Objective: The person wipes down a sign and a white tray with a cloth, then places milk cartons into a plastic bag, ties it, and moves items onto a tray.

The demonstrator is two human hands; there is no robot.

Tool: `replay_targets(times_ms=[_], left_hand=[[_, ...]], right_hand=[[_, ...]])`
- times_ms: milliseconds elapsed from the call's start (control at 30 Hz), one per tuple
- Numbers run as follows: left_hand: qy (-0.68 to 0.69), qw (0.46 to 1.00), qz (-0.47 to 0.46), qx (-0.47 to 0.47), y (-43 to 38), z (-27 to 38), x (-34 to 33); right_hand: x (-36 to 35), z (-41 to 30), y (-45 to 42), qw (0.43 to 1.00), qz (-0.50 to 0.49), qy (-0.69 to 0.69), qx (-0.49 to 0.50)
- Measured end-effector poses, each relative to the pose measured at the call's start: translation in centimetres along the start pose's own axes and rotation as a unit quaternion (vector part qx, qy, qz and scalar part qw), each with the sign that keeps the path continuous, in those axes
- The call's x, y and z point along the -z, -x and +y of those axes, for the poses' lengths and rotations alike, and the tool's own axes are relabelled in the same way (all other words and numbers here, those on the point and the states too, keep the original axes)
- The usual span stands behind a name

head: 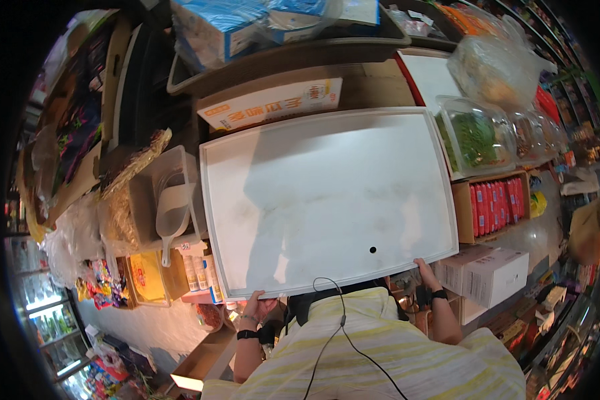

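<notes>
A large white rectangular panel (325, 220) with a raised rim lies before me. Faint smudges cross its middle, and a small round dark hole (373, 250) shows near its front edge. My left hand (254, 305) grips the front rim close to the left corner, its thumb on top. Toward the right corner, my right hand (424, 271) holds the same rim with its fingers mostly hidden beneath. The panel's underside is out of sight. A thin black cable (342, 300) hangs down my shirt and loops over the panel's near edge.
Left of the panel stands a clear plastic bin (145, 210) with a white scoop (172, 210). Behind it are a printed carton (275, 102) and a grey crate (300, 55). Rightward sit a lidded clear container (475, 135), a box of red packets (497, 205) and white cartons (495, 280).
</notes>
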State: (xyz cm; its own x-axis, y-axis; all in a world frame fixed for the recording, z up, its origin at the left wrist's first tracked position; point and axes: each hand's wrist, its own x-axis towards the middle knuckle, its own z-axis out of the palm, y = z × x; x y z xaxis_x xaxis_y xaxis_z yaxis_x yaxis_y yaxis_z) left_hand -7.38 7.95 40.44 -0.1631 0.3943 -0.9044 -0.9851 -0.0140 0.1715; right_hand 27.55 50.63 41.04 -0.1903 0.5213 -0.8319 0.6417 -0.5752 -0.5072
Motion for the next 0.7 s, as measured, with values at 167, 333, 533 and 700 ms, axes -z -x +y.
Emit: replay_targets(times_ms=[167,333,533,700], left_hand=[[-0.014,1.0,-0.002,0.0,0.6,0.1,-1.7],[-0.032,0.999,-0.011,-0.001,0.3,0.2,-0.9],[-0.005,1.0,0.009,0.007,-0.1,0.1,-0.8],[-0.013,0.999,0.001,-0.034,-0.9,-0.3,-0.3]], right_hand=[[0.5,1.6,-1.0,0.999,0.011,-0.034,0.033],[-0.1,0.5,-0.1,0.997,-0.009,-0.076,0.005],[0.4,2.3,-2.0,0.999,-0.001,-0.04,-0.023],[-0.2,2.4,-2.3,0.995,0.041,-0.06,0.067]])
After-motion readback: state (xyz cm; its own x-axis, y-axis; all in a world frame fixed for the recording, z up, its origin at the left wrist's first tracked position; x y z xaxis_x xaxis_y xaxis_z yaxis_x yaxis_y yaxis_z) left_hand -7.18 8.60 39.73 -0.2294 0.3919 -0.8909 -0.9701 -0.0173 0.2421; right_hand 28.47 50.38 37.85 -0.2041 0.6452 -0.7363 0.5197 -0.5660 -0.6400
